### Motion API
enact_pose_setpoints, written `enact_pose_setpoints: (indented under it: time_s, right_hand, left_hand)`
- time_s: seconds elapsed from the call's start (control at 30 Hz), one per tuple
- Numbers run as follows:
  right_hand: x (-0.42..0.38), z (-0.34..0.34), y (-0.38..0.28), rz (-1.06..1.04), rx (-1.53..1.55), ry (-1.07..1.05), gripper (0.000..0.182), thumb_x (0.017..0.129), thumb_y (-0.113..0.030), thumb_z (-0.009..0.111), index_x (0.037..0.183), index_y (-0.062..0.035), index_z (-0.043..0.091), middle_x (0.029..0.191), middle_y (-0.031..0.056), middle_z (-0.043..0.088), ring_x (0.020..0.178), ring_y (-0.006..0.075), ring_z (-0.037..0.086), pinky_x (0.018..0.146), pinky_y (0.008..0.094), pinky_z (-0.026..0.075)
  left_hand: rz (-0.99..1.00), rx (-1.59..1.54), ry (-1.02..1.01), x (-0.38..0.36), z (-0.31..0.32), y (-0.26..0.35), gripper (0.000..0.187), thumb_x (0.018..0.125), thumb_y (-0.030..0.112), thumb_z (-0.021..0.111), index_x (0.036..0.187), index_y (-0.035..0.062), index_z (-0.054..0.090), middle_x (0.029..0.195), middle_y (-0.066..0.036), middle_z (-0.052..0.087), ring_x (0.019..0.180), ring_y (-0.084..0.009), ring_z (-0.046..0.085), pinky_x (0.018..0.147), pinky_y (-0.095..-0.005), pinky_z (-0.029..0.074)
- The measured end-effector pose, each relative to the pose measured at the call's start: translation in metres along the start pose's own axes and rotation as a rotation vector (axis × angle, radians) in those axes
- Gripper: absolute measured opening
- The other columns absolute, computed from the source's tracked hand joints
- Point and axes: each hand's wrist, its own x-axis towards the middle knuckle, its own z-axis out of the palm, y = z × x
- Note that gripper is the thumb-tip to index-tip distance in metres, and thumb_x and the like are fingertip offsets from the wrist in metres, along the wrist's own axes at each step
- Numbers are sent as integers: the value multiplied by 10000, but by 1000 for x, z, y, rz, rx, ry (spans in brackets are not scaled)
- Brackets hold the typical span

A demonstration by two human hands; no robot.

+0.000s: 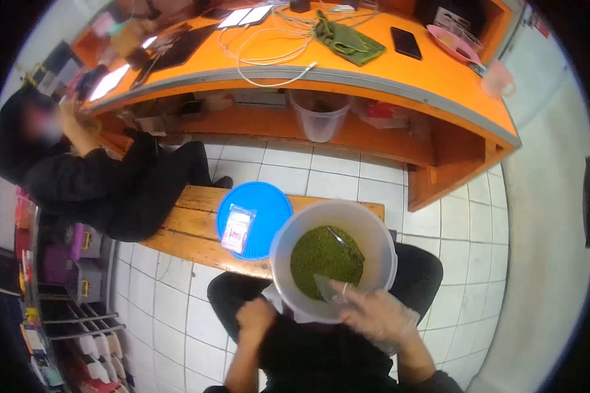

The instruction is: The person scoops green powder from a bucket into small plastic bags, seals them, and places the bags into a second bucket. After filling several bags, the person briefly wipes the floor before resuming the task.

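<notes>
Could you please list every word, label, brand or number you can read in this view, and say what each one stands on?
No text here can be read.
Small packet on the blue lid: a pale label with pinkish print, too blurred to read.
Items on the shelves at the left: too small to tell.
Bucket of green powder in front of the right hand: no lettering shows.
Black phone on the orange counter: dark, nothing shown.

White bucket (373, 229) of green powder (324, 252) on lap, gloved right hand (377, 318) at its rim, blue lid (269, 203) beside.
</notes>
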Motion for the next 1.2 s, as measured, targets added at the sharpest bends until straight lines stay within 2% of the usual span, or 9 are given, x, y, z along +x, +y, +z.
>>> enact_pose_setpoints:
  time_s: [0.07, 0.13, 0.2, 0.27, 0.4, 0.5, 0.97, 1.1, 1.2]
  right_hand:
    - [-17, 7, 19, -7, 405, -68, 846, 969, -741, 360, 1580, -156, 348, 1128, 186, 736, 834, 353, 734, 798, 396, 588]
    - [-29, 23, 19, -87, 524, -110, 874, 962, -759, 327, 1584, -146, 337, 1187, 167, 720, 803, 295, 719, 766, 367, 589]
    - [-35, 26, 9, -168, 628, -157, 902, 955, -777, 294, 1589, -136, 327, 1245, 149, 704, 773, 237, 705, 734, 337, 590]
    - [-32, 14, -11, -67, 817, -405, 946, 934, -806, 298, 1574, -111, 346, 1320, 147, 666, 718, 183, 673, 650, 301, 582]
    - [-38, 36, 8, -465, 542, -214, 803, 1009, -674, 389, 1569, -100, 361, 1251, 200, 661, 806, 170, 668, 588, 289, 571]
    - [-48, 20, -15, 176, 1214, -408, 872, 982, -670, 478, 1488, 40, 435, 1140, 162, 716, 746, 123, 632, 575, 252, 537]
    - [60, 12, -88, 276, 517, -584, 532, 1026, -527, 527, 1230, -60, 681, 1132, 119, 724, 662, 118, 633, 561, 250, 530]
    - [102, -12, -72, 236, 736, -91, 325, 1012, -297, 621, 1026, 15, 711, 1043, 154, 754, 630, 90, 643, 527, 208, 504]
    - [157, -5, -8, 283, -5, -37, 307, 993, -277, 622, 996, 12, 728, 950, 182, 753, 710, 209, 698, 632, 354, 547]
  left_hand:
    - [59, -50, 385, -30, -43, -17, 340, 973, 342, 585, 872, 49, 725, 805, -213, 714, 748, -387, 710, 681, -542, 552]
    - [482, -448, 655, -80, -97, 10, 245, 890, 288, 719, 974, 58, 721, 804, -152, 706, 825, -355, 687, 713, -517, 509]
    - [1023, -385, 541, -107, -122, 33, 661, 754, 396, 838, 1237, 0, 623, 1046, -192, 692, 995, -389, 653, 890, -476, 490]
    - [1201, -235, 443, -134, -120, 53, 799, 763, 443, 845, 1347, -16, 552, 1201, -223, 616, 1073, -392, 611, 990, -465, 448]
    - [1202, -358, 278, -137, -91, 61, 788, 789, 396, 833, 1377, -30, 525, 1154, -218, 600, 1040, -386, 614, 913, -443, 493]
    - [1163, -509, 259, -140, -69, 56, 766, 784, 353, 835, 1376, -30, 534, 1100, -197, 601, 1001, -368, 619, 852, -425, 514]
    - [891, -861, 549, -94, -58, -14, 660, 737, 318, 858, 1282, 36, 615, 1032, -131, 615, 925, -311, 627, 763, -402, 530]
    - [773, -988, 423, -63, -70, -43, 693, 727, 289, 875, 1306, 36, 588, 1032, -143, 620, 926, -312, 629, 794, -371, 524]
    - [766, -1314, 70, -28, -36, -56, 702, 719, 253, 890, 1312, 31, 588, 1037, -43, 586, 891, -184, 570, 750, -313, 466]
